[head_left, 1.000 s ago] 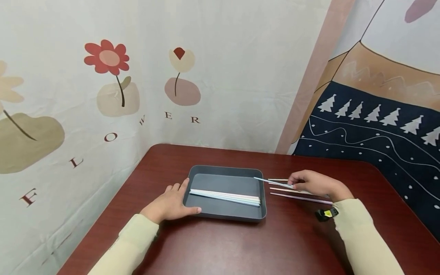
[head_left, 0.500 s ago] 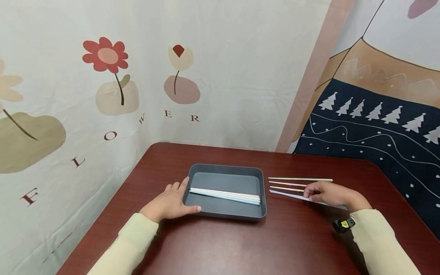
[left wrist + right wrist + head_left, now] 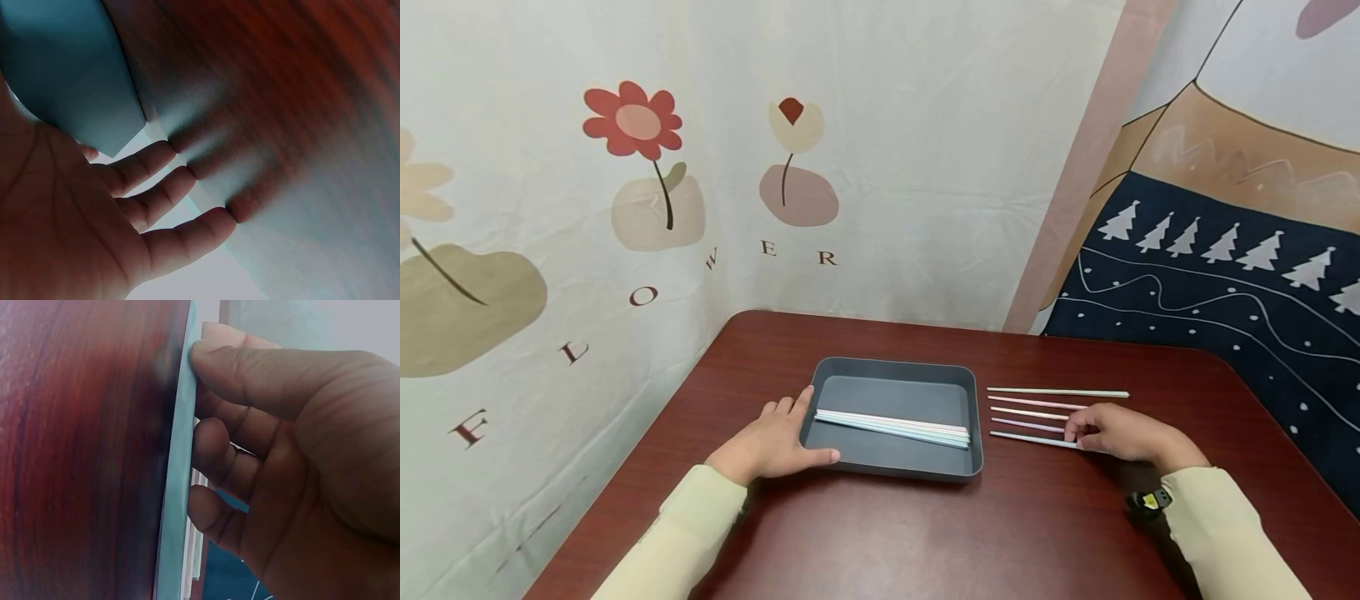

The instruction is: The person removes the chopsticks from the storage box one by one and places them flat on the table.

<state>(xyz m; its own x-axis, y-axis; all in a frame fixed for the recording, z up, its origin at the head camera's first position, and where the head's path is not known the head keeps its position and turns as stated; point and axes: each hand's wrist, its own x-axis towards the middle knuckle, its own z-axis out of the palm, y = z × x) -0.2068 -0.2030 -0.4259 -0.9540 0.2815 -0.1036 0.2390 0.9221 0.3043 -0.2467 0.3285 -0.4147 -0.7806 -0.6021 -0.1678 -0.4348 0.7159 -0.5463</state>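
Observation:
My left hand (image 3: 770,442) rests against the left side of a dark grey tray (image 3: 895,396), fingers and thumb spread; in the left wrist view its fingertips touch the table beside the tray (image 3: 69,69). Inside the tray lies a bunch of pastel chopsticks (image 3: 891,428). To the right, my right hand (image 3: 1123,432) pinches a light blue chopstick (image 3: 1030,438) low at the table, nearest in a row. In the right wrist view the thumb presses on the blue chopstick (image 3: 178,469). Behind it are a purple chopstick (image 3: 1026,425), a yellow one, a pink one and a green one.
The dark red wooden table (image 3: 887,533) carries the tray and the row. A pale curtain (image 3: 917,167) with printed flowers hangs behind, and a navy cloth with white trees (image 3: 1195,283) hangs at the right.
The right hand moved right and toward me from the tray's right side, bringing the blue chopstick down to the near end of the row. My left hand and the tray stay put.

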